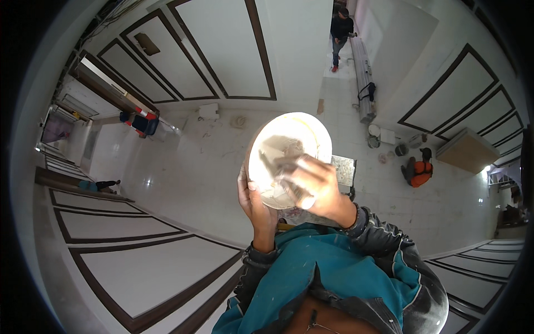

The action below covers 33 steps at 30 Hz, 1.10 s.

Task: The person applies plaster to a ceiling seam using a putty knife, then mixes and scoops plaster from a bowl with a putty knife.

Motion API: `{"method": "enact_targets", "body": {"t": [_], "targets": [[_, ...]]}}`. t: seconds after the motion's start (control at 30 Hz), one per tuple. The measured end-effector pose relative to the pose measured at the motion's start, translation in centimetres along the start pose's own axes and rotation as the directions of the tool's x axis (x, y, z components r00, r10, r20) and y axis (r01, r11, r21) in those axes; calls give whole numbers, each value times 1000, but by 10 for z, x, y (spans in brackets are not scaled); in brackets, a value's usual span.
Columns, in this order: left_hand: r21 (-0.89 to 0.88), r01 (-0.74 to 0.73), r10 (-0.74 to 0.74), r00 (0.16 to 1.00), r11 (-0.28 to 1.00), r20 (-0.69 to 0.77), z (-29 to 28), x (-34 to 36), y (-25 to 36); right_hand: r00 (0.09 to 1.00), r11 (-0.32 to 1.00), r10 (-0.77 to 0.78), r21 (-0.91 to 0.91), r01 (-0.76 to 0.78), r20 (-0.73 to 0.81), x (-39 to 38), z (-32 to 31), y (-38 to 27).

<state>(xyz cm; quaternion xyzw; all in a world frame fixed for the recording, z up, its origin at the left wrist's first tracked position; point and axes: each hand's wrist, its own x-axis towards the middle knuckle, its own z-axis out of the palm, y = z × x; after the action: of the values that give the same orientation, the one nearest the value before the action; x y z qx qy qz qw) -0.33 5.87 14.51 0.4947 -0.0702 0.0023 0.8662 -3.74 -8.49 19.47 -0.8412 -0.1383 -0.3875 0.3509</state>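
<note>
A round white bucket (pixel 326 139) is held up in front of my chest, tilted so its bright inside shows. My left hand (pixel 253 197) grips its left side, with the thumb at the rim and the fingers around the outside wall. My right hand (pixel 318 188) reaches over the near right rim, fingers closed on a flat tool (pixel 268 164) blurred by motion; its exact kind is unclear. Whitish paste (pixel 293 147) clings to the inside around the tool. Glare and my right hand hide part of the bottom.
Below the bucket is a speckled metal platform (pixel 344 170). A person in an orange vest (pixel 420 172) crouches at right near several buckets (pixel 401 149) and a leaning board (pixel 467 150). Another person (pixel 341 33) stands in the far passage beside a long wrapped bundle (pixel 362 78).
</note>
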Motion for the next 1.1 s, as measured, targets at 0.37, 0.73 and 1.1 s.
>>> {"method": "enact_targets", "body": {"t": [0.37, 0.73, 1.1], "targets": [[-207, 114, -130, 989, 972, -63, -27, 3, -11, 1000, 998, 3, 64, -5, 20, -15, -11, 15], [-27, 215, -216, 975, 976, -56, -31, 0, -12, 902, 951, -247, -89, 296, 354, -25, 9, -20], [-250, 187, -209, 976, 950, -63, -19, 0, 4, 914, 988, -137, -18, 155, 382, -13, -23, 19]]}}
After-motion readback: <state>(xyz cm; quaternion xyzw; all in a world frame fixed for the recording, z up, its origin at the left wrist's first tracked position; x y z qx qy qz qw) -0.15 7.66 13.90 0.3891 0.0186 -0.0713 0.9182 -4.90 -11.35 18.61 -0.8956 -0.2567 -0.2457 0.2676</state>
